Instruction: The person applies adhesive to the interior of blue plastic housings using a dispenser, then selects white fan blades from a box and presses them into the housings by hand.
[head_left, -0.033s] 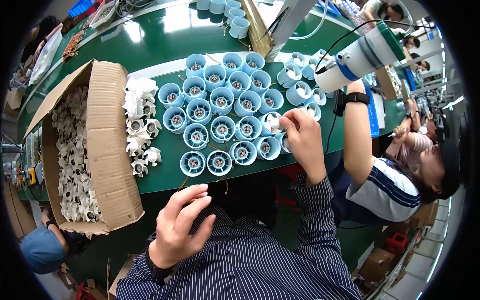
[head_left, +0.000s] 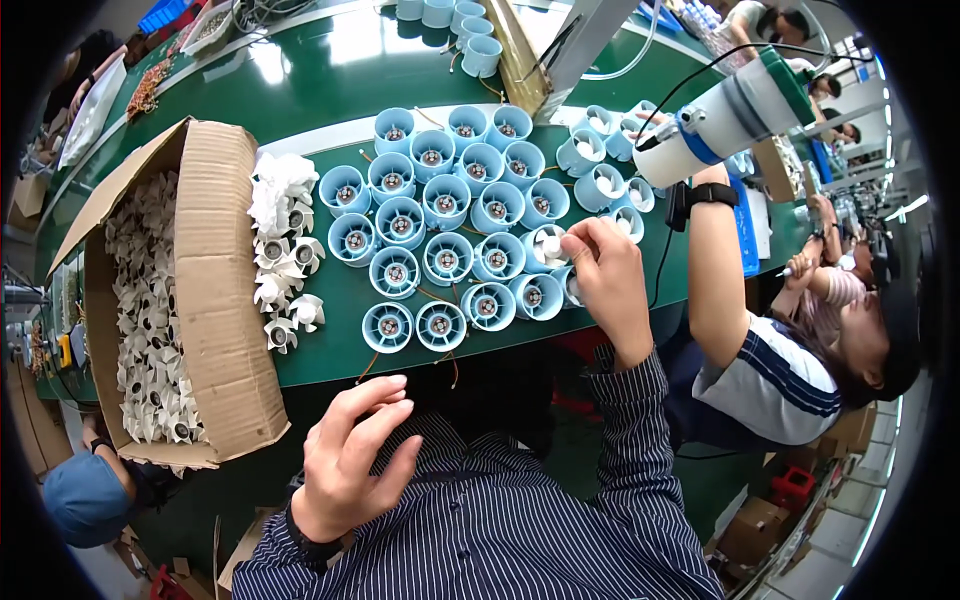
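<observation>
The head view has twenty blue cups [head_left: 445,203] with bare motors inside, about nine at the right with white fans in them, and five more far back. About six loose fans [head_left: 308,312] lie below a white heap [head_left: 283,180]; those in the one box [head_left: 228,290] are too many to count.

The right hand [head_left: 608,275], thumb and fingers drawn together, is at a cup with a white fan [head_left: 547,247] at the cluster's right front; whether it grips the fan, I cannot tell. The left hand [head_left: 350,450] is half open, fingers loosely curled, holding nothing.

Since the earlier frame, the left hand has shifted slightly left and down; the right hand has stayed at the same cup.

The table [head_left: 335,345]'s front edge runs just below the nearest cups, the left hand short of it. Green surface shows between fans and cups; at right, a cylinder [head_left: 725,115] hangs near the cups.
</observation>
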